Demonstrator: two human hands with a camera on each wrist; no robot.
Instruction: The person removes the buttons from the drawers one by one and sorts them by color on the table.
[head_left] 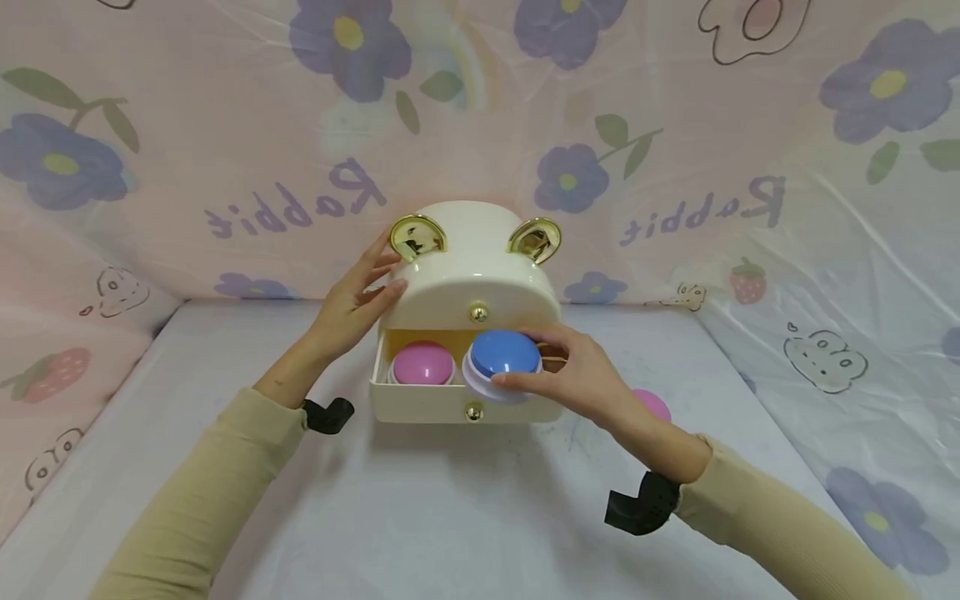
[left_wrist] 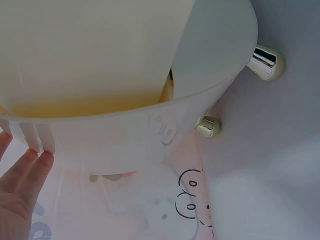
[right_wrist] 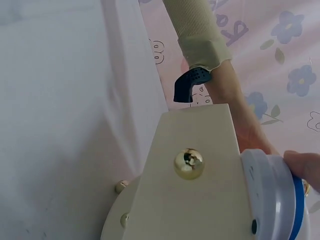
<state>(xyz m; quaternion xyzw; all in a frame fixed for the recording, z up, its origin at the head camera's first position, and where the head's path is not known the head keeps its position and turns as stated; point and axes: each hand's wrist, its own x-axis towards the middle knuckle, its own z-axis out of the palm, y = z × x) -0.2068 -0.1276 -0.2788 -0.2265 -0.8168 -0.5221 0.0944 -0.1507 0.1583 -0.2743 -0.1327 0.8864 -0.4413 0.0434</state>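
In the head view, a cream two-drawer box (head_left: 465, 287) with gold ears has its lower drawer (head_left: 423, 406) pulled out. My left hand (head_left: 354, 302) rests against the box's left side; in the left wrist view its fingertips (left_wrist: 46, 156) touch the wall. My right hand (head_left: 585, 371) pinches a blue-topped push button (head_left: 506, 350) with a white base, thumb at its front edge and fingers behind. It is over the right part of the open drawer, and its base overlaps the drawer front. Inside the drawer, on the left, sits a pink-topped push button (head_left: 423, 362).
A pink round-topped thing (head_left: 652, 403) lies on the white table (head_left: 450, 517) to the right, partly hidden by my right wrist. Gold knobs (head_left: 478, 312) stick out from the drawer fronts. Flower-print cloth (head_left: 480, 142) hangs close behind the box.
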